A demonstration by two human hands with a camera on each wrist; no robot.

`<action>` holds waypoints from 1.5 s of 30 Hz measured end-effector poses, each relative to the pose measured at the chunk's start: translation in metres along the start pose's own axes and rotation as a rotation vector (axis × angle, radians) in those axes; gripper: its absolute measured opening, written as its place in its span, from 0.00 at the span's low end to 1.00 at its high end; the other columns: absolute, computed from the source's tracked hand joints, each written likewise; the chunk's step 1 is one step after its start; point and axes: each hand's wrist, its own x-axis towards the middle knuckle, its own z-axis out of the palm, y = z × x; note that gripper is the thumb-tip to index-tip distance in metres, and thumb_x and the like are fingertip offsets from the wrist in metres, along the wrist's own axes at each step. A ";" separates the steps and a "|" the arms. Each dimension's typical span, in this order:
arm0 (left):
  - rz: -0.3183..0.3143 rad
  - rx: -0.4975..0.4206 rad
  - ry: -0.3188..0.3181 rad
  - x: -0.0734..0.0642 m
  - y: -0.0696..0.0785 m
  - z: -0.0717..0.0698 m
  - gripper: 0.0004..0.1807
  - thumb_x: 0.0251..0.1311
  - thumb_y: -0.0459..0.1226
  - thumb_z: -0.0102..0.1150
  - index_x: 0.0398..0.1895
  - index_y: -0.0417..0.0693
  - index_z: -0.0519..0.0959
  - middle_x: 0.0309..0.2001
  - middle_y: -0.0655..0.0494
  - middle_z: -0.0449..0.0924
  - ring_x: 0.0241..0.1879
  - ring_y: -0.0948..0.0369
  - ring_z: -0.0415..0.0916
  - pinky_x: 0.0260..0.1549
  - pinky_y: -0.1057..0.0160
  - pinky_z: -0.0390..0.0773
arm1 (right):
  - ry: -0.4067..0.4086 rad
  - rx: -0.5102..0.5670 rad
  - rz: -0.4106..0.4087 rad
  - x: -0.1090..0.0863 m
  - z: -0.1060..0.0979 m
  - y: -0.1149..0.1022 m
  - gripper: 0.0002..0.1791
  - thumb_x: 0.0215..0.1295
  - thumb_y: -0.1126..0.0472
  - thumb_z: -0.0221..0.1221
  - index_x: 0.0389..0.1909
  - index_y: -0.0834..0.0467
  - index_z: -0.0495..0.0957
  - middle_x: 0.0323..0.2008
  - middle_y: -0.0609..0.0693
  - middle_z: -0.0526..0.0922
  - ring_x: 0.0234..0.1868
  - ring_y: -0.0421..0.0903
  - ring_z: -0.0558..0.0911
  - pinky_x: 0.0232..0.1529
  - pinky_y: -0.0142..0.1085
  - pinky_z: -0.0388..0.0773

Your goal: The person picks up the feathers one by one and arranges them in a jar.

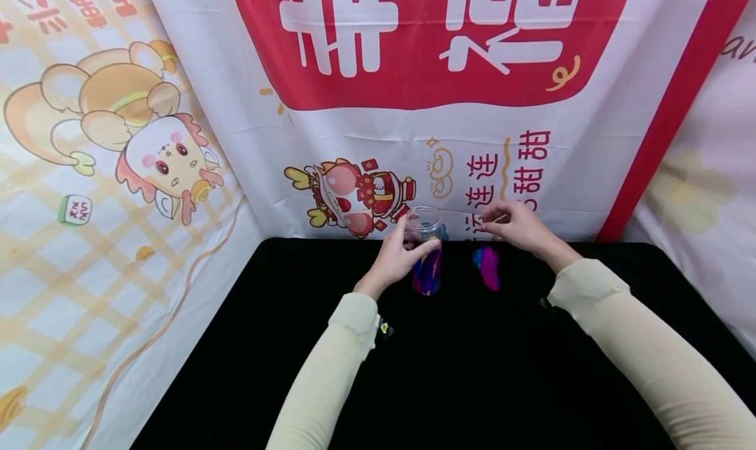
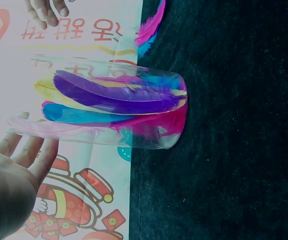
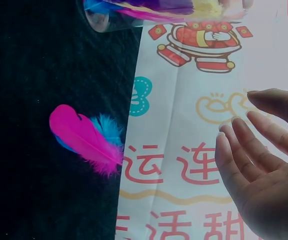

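Observation:
A clear plastic jar [image 1: 426, 266] stands upright at the table's far edge, with no lid visible on its mouth. Inside it are several feathers; the left wrist view shows a purple feather [image 2: 99, 95], a blue feather [image 2: 79, 114] and yellow and pink ones. My left hand [image 1: 397, 253] grips the jar around its upper part. To the right, a magenta feather [image 3: 79, 135] lies over a blue feather [image 3: 107, 128] on the table. Above and slightly right of these, my right hand [image 1: 520, 225] hovers with loosely bent fingers, holding nothing.
A black cloth covers the table [image 1: 472, 371]. Behind it hangs a white and red printed backdrop [image 1: 366, 128], close to the jar and both hands. Another printed sheet [image 1: 118, 240] hangs along the left side.

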 end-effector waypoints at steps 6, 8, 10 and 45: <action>0.005 0.002 0.004 0.000 0.000 0.000 0.43 0.65 0.55 0.67 0.78 0.61 0.57 0.66 0.52 0.72 0.62 0.56 0.75 0.61 0.55 0.76 | 0.007 -0.030 0.006 -0.001 0.000 0.006 0.17 0.71 0.58 0.65 0.52 0.67 0.80 0.51 0.67 0.81 0.36 0.41 0.83 0.35 0.33 0.83; 0.001 0.001 0.004 0.000 0.000 0.000 0.43 0.65 0.55 0.67 0.78 0.62 0.57 0.66 0.51 0.72 0.62 0.56 0.76 0.61 0.54 0.77 | 0.010 -0.027 0.000 0.000 0.000 0.009 0.18 0.71 0.58 0.65 0.52 0.67 0.80 0.51 0.67 0.81 0.36 0.42 0.83 0.35 0.33 0.82; -0.001 -0.002 0.002 0.001 0.000 0.000 0.43 0.65 0.55 0.67 0.78 0.62 0.57 0.66 0.50 0.72 0.62 0.55 0.76 0.61 0.53 0.77 | 0.014 -0.024 -0.009 0.001 0.000 0.013 0.17 0.71 0.59 0.65 0.52 0.67 0.80 0.51 0.67 0.82 0.37 0.43 0.83 0.34 0.33 0.82; -0.006 -0.007 0.002 0.002 -0.002 0.000 0.42 0.66 0.50 0.68 0.78 0.62 0.57 0.67 0.50 0.72 0.61 0.53 0.77 0.61 0.51 0.76 | 0.081 -0.070 0.047 0.008 0.013 0.072 0.14 0.69 0.64 0.64 0.49 0.71 0.79 0.45 0.66 0.85 0.41 0.54 0.83 0.31 0.34 0.82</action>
